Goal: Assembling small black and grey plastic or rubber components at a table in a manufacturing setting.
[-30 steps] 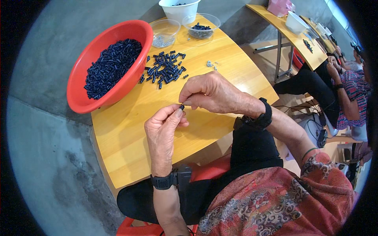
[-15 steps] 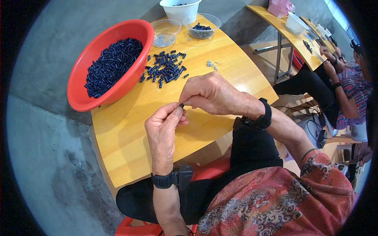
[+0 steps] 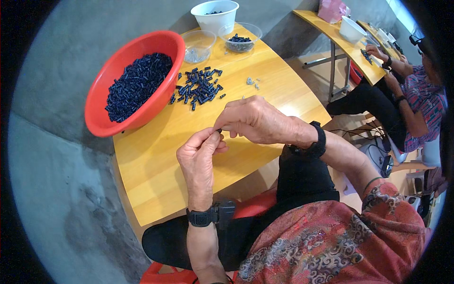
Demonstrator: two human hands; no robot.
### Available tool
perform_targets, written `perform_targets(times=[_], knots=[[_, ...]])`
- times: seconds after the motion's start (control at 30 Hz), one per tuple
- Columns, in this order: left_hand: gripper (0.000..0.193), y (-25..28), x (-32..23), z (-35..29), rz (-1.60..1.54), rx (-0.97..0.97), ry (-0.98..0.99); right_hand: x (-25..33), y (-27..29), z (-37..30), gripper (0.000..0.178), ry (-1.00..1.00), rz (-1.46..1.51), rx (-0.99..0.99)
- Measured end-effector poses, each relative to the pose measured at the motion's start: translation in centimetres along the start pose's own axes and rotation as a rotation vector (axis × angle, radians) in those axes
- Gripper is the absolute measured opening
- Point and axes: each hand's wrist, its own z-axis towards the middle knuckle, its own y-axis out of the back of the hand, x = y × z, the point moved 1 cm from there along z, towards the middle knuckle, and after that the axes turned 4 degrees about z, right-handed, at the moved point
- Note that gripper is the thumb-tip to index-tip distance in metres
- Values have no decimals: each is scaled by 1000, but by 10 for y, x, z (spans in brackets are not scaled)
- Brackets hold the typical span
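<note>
Above the near part of the yellow table (image 3: 156, 189), my two hands meet fingertip to fingertip. My left hand (image 3: 198, 150) pinches a small dark cylindrical piece (image 3: 218, 131) between thumb and forefinger, mostly covered by the fingers. My right hand (image 3: 250, 120) has its thumb and fingers closed at the top end of that piece; whether a second tiny part is between them is hidden. Just beyond lies a loose heap of dark blue cylindrical pieces (image 3: 201, 87). A few small silvery clear bits (image 3: 250, 81) lie right of the heap.
A red basin (image 3: 177, 66) full of dark pieces stands at the left. Behind the heap are a clear bowl with small silvery bits (image 3: 196, 54), a clear bowl with dark pieces (image 3: 241, 47) and a white tub (image 3: 215, 21). A co-worker (image 3: 416, 94) sits at another table (image 3: 326, 31) at right.
My hands stay together at the small piece with only slight finger movement. The view has shifted a little. At the other table, the co-worker's hand has reached toward the dark pieces there.
</note>
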Motion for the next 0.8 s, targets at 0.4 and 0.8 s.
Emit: perform_targets(times=[0.4,0.8], knots=[[19,0,-4,-3,6,31,25,0,-12,-3,10,-296,283,-147],[16,-1,0,-3,-17,49,61,-15,-15,-11,11,-361,485,-152]])
